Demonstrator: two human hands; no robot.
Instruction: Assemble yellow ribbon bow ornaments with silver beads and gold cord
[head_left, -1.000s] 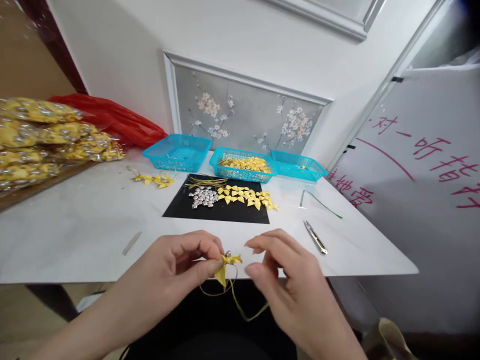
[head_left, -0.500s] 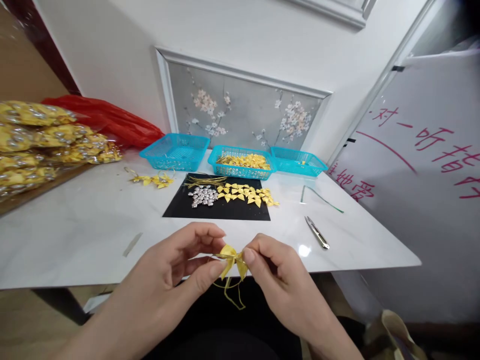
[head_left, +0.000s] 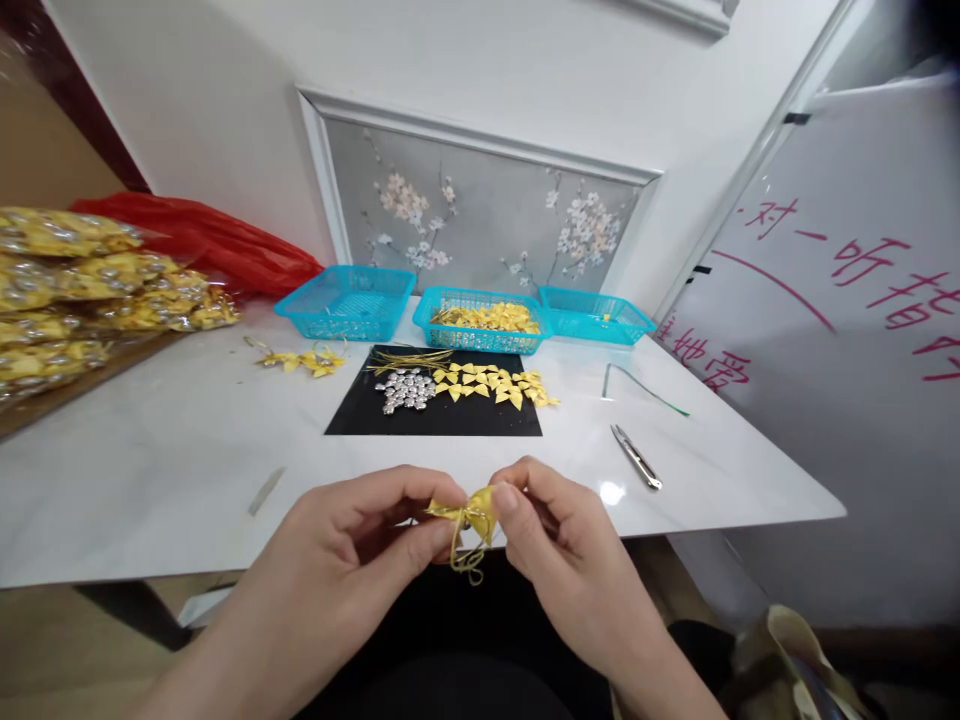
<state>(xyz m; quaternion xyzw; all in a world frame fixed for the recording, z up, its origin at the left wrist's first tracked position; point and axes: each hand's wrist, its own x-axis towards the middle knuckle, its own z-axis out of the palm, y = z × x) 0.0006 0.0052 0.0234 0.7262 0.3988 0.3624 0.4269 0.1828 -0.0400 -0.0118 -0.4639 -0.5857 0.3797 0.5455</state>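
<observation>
The small yellow ribbon bow [head_left: 481,508] is pinched between the fingers of your left hand [head_left: 358,535] and right hand [head_left: 564,535], over the near edge of the white marbled tabletop [head_left: 172,470]; a thin yellow-gold cord [head_left: 471,573] dangles beneath.

The table [head_left: 187,470] is seen smooth and glossy, the snips [head_left: 637,459] shiny metal, the baskets [head_left: 352,327] translucent plastic, the bow [head_left: 484,510] satin-like cloth.

Bright, diffuse light overall. One concentrated glare spot on the glossy tabletop [head_left: 150,480], beside the right hand [head_left: 559,555]; glints on the plastic-wrapped bundles [head_left: 67,290]. Dim below the tabletop. Yellow ribbon piece [head_left: 482,512] slightly soft. Wide-angle stretching toward the sides; upper right corner dark.
</observation>
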